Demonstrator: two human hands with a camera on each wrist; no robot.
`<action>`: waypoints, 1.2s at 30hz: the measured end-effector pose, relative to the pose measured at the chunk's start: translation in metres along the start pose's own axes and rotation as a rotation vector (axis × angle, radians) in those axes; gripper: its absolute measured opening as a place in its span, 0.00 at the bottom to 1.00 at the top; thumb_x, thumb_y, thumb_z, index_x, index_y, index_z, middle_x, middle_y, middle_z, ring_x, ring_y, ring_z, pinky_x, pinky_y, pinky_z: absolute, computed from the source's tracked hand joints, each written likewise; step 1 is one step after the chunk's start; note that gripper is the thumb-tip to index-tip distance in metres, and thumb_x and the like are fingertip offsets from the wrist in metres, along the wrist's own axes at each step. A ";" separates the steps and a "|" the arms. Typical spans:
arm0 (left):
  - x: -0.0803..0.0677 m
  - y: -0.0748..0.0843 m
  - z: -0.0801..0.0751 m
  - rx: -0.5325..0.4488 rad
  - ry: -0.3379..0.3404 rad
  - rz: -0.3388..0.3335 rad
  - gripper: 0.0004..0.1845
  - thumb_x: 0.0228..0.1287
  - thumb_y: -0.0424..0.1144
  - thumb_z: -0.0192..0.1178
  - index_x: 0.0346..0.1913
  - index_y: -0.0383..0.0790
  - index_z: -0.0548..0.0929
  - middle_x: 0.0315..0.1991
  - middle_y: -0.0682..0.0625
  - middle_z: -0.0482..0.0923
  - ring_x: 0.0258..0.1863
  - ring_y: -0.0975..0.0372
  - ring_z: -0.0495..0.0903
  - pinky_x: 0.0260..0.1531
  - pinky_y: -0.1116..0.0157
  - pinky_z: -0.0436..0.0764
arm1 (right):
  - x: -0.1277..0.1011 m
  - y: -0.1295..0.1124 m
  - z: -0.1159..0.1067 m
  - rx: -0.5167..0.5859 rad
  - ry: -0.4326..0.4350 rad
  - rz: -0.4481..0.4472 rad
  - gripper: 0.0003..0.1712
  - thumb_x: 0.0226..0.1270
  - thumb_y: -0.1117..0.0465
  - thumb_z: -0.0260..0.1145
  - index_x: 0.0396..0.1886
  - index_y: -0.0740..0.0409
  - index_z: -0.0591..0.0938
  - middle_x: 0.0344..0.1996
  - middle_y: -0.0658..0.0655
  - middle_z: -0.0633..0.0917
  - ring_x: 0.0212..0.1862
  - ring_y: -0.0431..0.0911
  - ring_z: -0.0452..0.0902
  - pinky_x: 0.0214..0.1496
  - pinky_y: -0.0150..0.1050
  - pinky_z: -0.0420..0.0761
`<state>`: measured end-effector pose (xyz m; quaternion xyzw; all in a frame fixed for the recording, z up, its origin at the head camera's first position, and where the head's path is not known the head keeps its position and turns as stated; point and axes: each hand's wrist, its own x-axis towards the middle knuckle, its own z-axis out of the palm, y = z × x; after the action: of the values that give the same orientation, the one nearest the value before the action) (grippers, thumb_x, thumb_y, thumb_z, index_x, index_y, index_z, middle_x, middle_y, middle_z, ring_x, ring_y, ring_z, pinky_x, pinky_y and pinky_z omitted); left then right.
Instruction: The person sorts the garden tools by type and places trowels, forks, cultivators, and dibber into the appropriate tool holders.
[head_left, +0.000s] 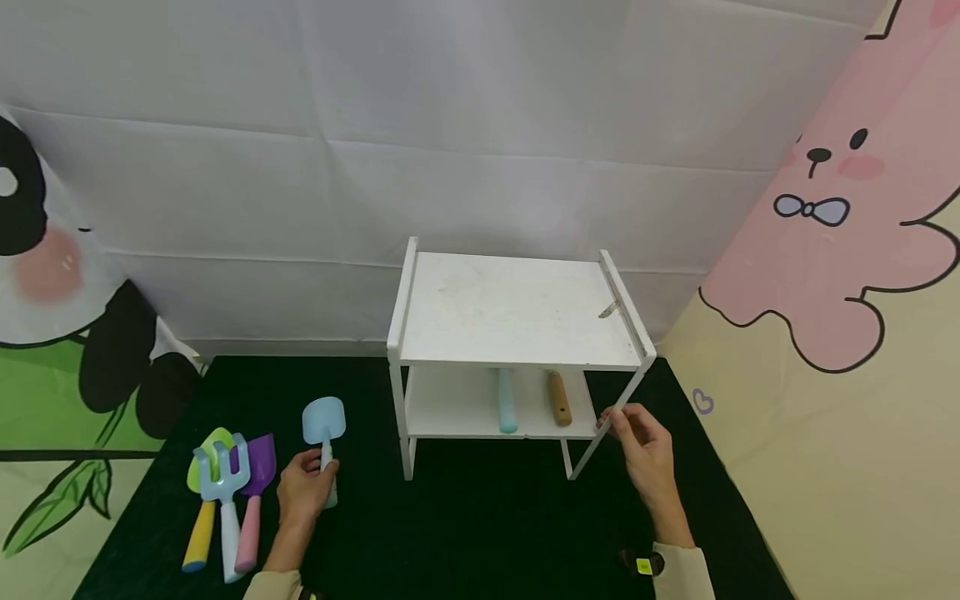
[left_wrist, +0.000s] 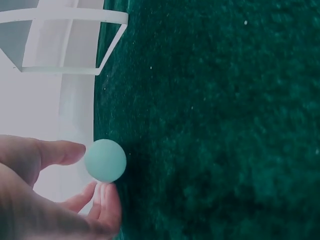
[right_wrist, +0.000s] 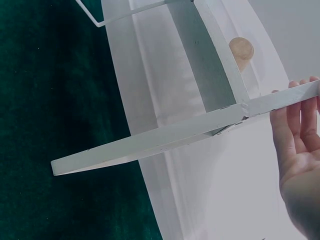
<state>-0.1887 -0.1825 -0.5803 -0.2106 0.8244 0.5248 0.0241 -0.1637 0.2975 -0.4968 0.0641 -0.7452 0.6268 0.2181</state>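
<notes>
My left hand [head_left: 313, 477] grips the white handle of a light blue toy shovel [head_left: 324, 421] that lies on the black cloth left of the shelf. In the left wrist view the left hand [left_wrist: 95, 176] has thumb and fingers round the handle's round teal end [left_wrist: 105, 160]. A white two-tier shelf [head_left: 517, 310] stands in the middle. My right hand [head_left: 621, 422] touches its right front leg [head_left: 611, 421], and the fingers [right_wrist: 295, 125] lie straight behind that bar [right_wrist: 165, 140]. On the lower board lie a teal handle [head_left: 507, 402] and a wooden handle [head_left: 558, 398], whose end [right_wrist: 241, 49] shows in the right wrist view.
A yellow-green shovel [head_left: 201, 517], a blue rake [head_left: 225, 492] and a purple shovel [head_left: 257, 475] lie together at the left on the black cloth [head_left: 480, 525]. White sheeting hangs behind the shelf. A pink cartoon backdrop [head_left: 847, 250] stands at the right.
</notes>
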 end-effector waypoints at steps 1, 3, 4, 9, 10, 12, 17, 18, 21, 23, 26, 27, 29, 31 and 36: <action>0.001 -0.001 -0.001 0.007 -0.007 -0.002 0.29 0.74 0.40 0.57 0.69 0.25 0.66 0.62 0.26 0.69 0.59 0.37 0.74 0.58 0.40 0.75 | 0.000 0.000 0.000 0.000 0.000 -0.001 0.09 0.80 0.69 0.57 0.44 0.74 0.79 0.41 0.58 0.86 0.44 0.44 0.86 0.54 0.33 0.84; 0.003 -0.002 -0.002 0.021 -0.023 0.000 0.29 0.74 0.40 0.57 0.69 0.24 0.66 0.62 0.25 0.69 0.59 0.37 0.74 0.57 0.40 0.76 | 0.000 0.000 0.001 0.002 0.001 -0.003 0.09 0.80 0.70 0.56 0.44 0.74 0.79 0.40 0.57 0.86 0.44 0.43 0.86 0.54 0.33 0.84; 0.004 -0.003 -0.002 0.030 -0.030 0.003 0.29 0.74 0.39 0.57 0.69 0.24 0.66 0.62 0.25 0.69 0.59 0.36 0.74 0.57 0.40 0.76 | 0.000 0.001 0.001 0.002 0.001 -0.004 0.09 0.80 0.70 0.56 0.44 0.75 0.79 0.40 0.58 0.86 0.43 0.42 0.86 0.54 0.33 0.84; 0.006 -0.004 -0.006 0.065 -0.062 0.009 0.29 0.72 0.38 0.59 0.67 0.21 0.68 0.60 0.23 0.70 0.57 0.35 0.74 0.55 0.41 0.78 | -0.001 0.001 0.001 -0.008 0.001 -0.004 0.09 0.80 0.70 0.56 0.43 0.74 0.79 0.40 0.63 0.86 0.43 0.41 0.85 0.53 0.32 0.84; 0.006 -0.004 -0.007 0.066 -0.068 0.007 0.29 0.72 0.37 0.59 0.66 0.20 0.68 0.60 0.22 0.70 0.57 0.35 0.74 0.55 0.41 0.78 | -0.001 0.001 0.001 -0.012 0.001 -0.003 0.09 0.80 0.70 0.56 0.43 0.74 0.79 0.41 0.63 0.86 0.43 0.41 0.85 0.53 0.32 0.84; 0.007 -0.004 -0.008 0.065 -0.082 0.000 0.28 0.71 0.36 0.59 0.66 0.19 0.68 0.60 0.22 0.71 0.56 0.35 0.75 0.55 0.41 0.78 | -0.001 0.000 0.001 -0.012 0.001 -0.002 0.09 0.80 0.70 0.57 0.43 0.74 0.80 0.41 0.63 0.86 0.43 0.42 0.85 0.53 0.32 0.84; 0.010 -0.003 -0.012 0.061 -0.112 -0.019 0.29 0.71 0.37 0.59 0.67 0.20 0.68 0.59 0.24 0.73 0.55 0.37 0.77 0.52 0.45 0.81 | -0.001 -0.002 0.002 -0.005 0.002 0.004 0.09 0.80 0.70 0.56 0.43 0.74 0.79 0.40 0.58 0.86 0.44 0.41 0.85 0.54 0.32 0.84; 0.011 -0.003 -0.013 0.063 -0.117 -0.018 0.29 0.71 0.37 0.60 0.66 0.20 0.68 0.59 0.24 0.73 0.54 0.38 0.78 0.51 0.46 0.82 | -0.002 -0.002 0.002 -0.004 0.001 0.004 0.08 0.80 0.70 0.56 0.44 0.74 0.79 0.41 0.56 0.86 0.44 0.41 0.85 0.54 0.32 0.84; 0.013 -0.003 -0.017 0.045 -0.136 -0.022 0.30 0.71 0.38 0.60 0.67 0.20 0.68 0.58 0.24 0.74 0.52 0.40 0.79 0.47 0.51 0.84 | -0.002 -0.003 0.002 -0.002 -0.003 0.003 0.08 0.80 0.71 0.56 0.44 0.75 0.79 0.41 0.53 0.86 0.45 0.41 0.85 0.54 0.31 0.83; 0.014 -0.003 -0.019 0.026 -0.151 -0.028 0.31 0.72 0.40 0.59 0.67 0.20 0.67 0.57 0.24 0.75 0.51 0.41 0.79 0.46 0.53 0.84 | -0.002 -0.003 0.002 0.000 -0.003 0.002 0.08 0.80 0.72 0.56 0.44 0.75 0.79 0.41 0.52 0.86 0.45 0.41 0.85 0.54 0.31 0.83; 0.015 -0.003 -0.020 -0.006 -0.178 -0.047 0.33 0.73 0.42 0.59 0.69 0.19 0.65 0.59 0.24 0.74 0.52 0.42 0.79 0.47 0.54 0.84 | -0.002 -0.003 0.002 -0.003 -0.002 0.005 0.08 0.80 0.71 0.56 0.44 0.75 0.79 0.41 0.52 0.86 0.45 0.40 0.85 0.54 0.31 0.83; 0.016 -0.002 -0.021 -0.013 -0.187 -0.060 0.34 0.74 0.44 0.59 0.70 0.19 0.64 0.59 0.24 0.73 0.52 0.42 0.78 0.49 0.53 0.83 | -0.002 -0.003 0.002 -0.003 -0.001 0.005 0.08 0.80 0.71 0.56 0.44 0.75 0.79 0.41 0.52 0.86 0.45 0.40 0.85 0.54 0.31 0.83; 0.016 -0.002 -0.021 -0.026 -0.203 -0.084 0.37 0.74 0.47 0.59 0.71 0.20 0.63 0.61 0.23 0.71 0.54 0.41 0.77 0.52 0.50 0.81 | -0.002 -0.002 0.002 -0.006 0.001 0.008 0.09 0.80 0.70 0.57 0.44 0.75 0.79 0.41 0.51 0.86 0.45 0.40 0.85 0.54 0.31 0.83; 0.017 -0.002 -0.021 -0.035 -0.226 -0.113 0.39 0.75 0.50 0.58 0.73 0.21 0.61 0.64 0.23 0.67 0.58 0.39 0.74 0.57 0.45 0.78 | -0.002 -0.001 0.001 -0.013 0.001 0.006 0.09 0.80 0.70 0.56 0.44 0.75 0.79 0.41 0.51 0.87 0.45 0.40 0.85 0.54 0.31 0.83; 0.016 -0.003 -0.023 -0.066 -0.287 -0.167 0.45 0.74 0.56 0.59 0.76 0.24 0.58 0.70 0.23 0.57 0.67 0.34 0.62 0.67 0.38 0.67 | -0.002 -0.001 0.001 -0.023 0.002 0.009 0.09 0.80 0.69 0.57 0.43 0.75 0.79 0.41 0.49 0.87 0.45 0.40 0.85 0.53 0.31 0.84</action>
<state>-0.1980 -0.2090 -0.5764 -0.2018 0.7745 0.5724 0.1783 -0.1622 0.2963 -0.4969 0.0577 -0.7526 0.6191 0.2169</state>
